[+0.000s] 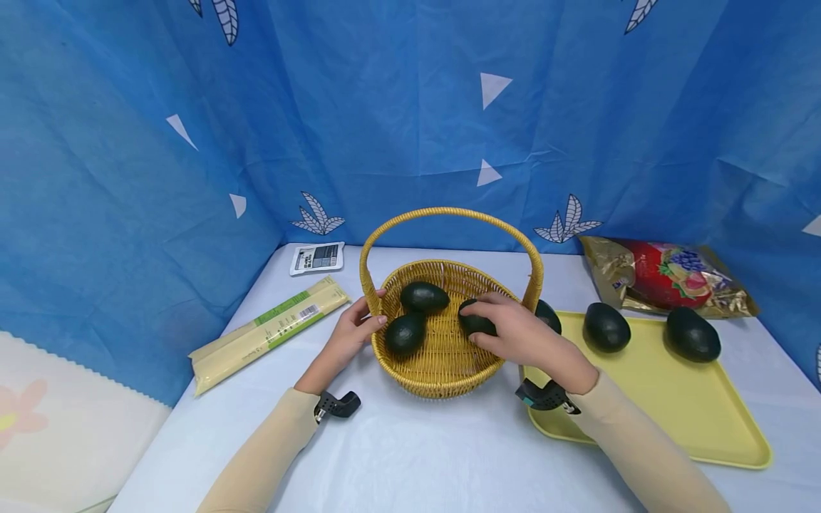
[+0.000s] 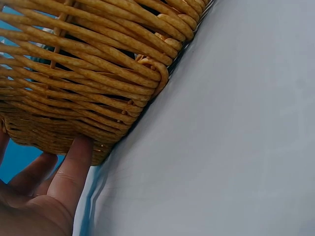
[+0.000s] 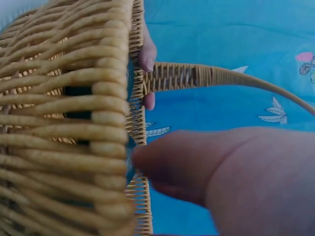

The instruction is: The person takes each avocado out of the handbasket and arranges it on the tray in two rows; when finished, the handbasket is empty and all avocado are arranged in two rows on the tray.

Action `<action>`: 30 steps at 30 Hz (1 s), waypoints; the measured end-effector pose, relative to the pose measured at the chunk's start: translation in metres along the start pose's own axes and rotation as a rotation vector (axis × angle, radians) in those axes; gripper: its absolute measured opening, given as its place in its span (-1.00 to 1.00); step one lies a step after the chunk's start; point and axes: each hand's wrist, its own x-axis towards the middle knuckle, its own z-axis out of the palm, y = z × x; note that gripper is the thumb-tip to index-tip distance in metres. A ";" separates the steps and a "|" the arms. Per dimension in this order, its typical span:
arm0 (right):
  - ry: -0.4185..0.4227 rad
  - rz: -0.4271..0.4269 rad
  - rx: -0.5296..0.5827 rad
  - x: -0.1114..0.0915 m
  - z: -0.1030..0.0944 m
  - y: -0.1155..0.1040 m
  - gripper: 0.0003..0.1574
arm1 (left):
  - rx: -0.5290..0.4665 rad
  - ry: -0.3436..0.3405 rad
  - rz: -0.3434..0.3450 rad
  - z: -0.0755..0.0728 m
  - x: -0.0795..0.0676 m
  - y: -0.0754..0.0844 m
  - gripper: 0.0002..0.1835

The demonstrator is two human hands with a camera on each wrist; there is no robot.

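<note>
A yellow wicker basket (image 1: 442, 388) with a tall arched handle stands in the middle of the table. My left hand (image 1: 354, 329) grips its left rim by the foot of the handle; in the left wrist view the fingers touch the woven side. Inside the basket, my right hand (image 1: 509, 329) holds a dark green avocado (image 1: 477, 325) from above, partly covering it. Two more avocados, one at the back (image 1: 424, 297) and one in front (image 1: 405, 335), lie in the basket's left half. In the right wrist view the thumb (image 3: 182, 160) reaches over the near rim.
Right of the basket lies a yellow tray (image 1: 673, 413) with avocados (image 1: 606, 328) on it, one partly hidden behind my right hand. A gold and red packet (image 1: 667, 278) lies behind it. To the left are a long pale packet (image 1: 272, 331) and a small white sachet (image 1: 317, 258).
</note>
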 end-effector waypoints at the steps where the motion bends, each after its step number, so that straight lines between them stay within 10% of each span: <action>1: -0.009 0.010 -0.016 0.002 0.001 -0.001 -0.50 | 0.001 0.001 0.000 0.000 0.000 0.000 -0.38; 14: -0.147 0.095 0.026 0.014 0.012 0.009 -0.53 | 0.016 -0.005 -0.007 0.001 0.002 -0.004 -0.39; 30: -0.223 -0.026 0.060 0.018 0.014 0.008 -0.45 | 0.024 0.003 0.036 -0.001 0.001 -0.005 -0.39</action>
